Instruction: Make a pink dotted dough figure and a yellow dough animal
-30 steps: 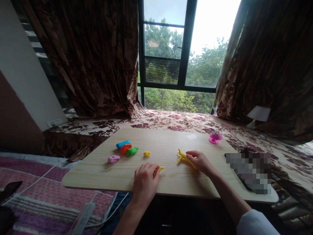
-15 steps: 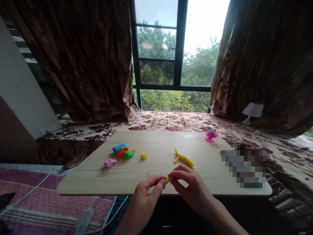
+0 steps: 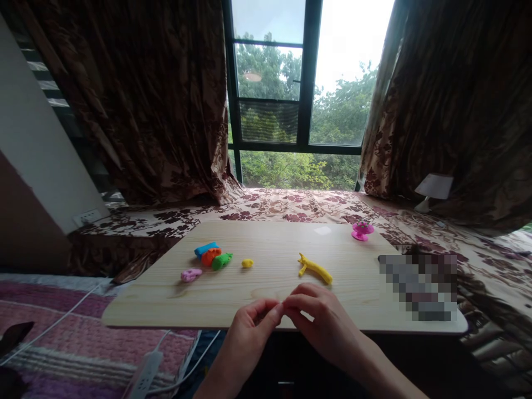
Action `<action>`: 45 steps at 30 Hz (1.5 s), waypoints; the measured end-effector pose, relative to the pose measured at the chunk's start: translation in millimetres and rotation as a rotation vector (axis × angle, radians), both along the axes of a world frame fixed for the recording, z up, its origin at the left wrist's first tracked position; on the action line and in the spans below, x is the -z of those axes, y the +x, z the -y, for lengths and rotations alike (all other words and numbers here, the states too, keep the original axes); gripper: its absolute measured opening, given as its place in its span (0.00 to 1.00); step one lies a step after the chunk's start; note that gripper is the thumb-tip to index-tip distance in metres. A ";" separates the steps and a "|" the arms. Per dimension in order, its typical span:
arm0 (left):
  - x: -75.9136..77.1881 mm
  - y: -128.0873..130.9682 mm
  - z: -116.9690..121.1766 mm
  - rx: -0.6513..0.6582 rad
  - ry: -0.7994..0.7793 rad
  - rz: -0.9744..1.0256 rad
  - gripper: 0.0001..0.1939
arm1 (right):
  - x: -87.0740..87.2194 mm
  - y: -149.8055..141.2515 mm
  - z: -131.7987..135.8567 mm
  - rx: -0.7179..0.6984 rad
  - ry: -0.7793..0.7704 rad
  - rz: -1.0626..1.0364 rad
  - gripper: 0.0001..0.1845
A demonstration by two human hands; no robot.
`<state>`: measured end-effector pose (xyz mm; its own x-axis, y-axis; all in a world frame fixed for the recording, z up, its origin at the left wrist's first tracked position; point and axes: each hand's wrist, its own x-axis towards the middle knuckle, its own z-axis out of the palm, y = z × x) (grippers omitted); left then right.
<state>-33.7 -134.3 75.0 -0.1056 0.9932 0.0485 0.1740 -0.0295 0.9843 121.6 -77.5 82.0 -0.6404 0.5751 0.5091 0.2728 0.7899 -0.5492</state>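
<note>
My left hand (image 3: 254, 332) and my right hand (image 3: 328, 318) meet fingertip to fingertip over the table's near edge. Both are closed in a pinch on a small piece of yellow modelling clay, which the fingers now cover. Just beyond my right hand lies a long yellow clay figure (image 3: 316, 270) with prongs at its left end. A small yellow clay lump (image 3: 247, 263) rests farther off to the left. Beside it sit lumps of green (image 3: 220, 262), orange (image 3: 211, 256) and blue clay (image 3: 203, 250), touching one another, with a light pink piece (image 3: 191, 275) in front.
The pale wooden table (image 3: 274, 244) has a bright pink clay piece on a round base (image 3: 362, 231) at its far right corner. A blurred-out item (image 3: 419, 288) covers the right side. A power strip (image 3: 146, 372) lies below at left; a lamp (image 3: 434, 187) stands by the window.
The fingertips of both hands have come together, and the yellow clay that showed between them is now hidden. The view has shifted slightly; the clay pieces on the table have not moved.
</note>
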 end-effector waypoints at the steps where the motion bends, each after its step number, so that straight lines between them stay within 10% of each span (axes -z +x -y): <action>1: -1.2 1.0 0.4 -0.016 -0.011 0.018 0.14 | 1.3 -1.7 0.8 0.011 -0.018 -0.024 0.08; 9: 8.9 -10.9 10.2 -0.308 -0.006 0.167 0.12 | 20.7 -29.4 -38.2 0.294 -0.057 -0.108 0.08; 22: 41.4 -67.7 29.1 -0.516 0.068 0.709 0.13 | 32.1 -154.4 -107.2 0.129 0.110 0.321 0.11; 35: 37.8 -57.9 26.5 -0.428 -0.001 1.044 0.09 | 15.1 -139.6 -91.7 0.161 0.190 0.467 0.10; 45: 24.5 -18.7 20.2 -0.379 -0.045 0.801 0.12 | 1.5 -41.7 5.3 -0.082 -0.127 -0.055 0.12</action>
<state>-52.4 -154.5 50.5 -0.4130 0.8840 -0.2192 -0.5773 -0.0680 0.8137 80.0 -82.7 80.6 -0.6608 0.5843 0.4711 0.1771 0.7313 -0.6586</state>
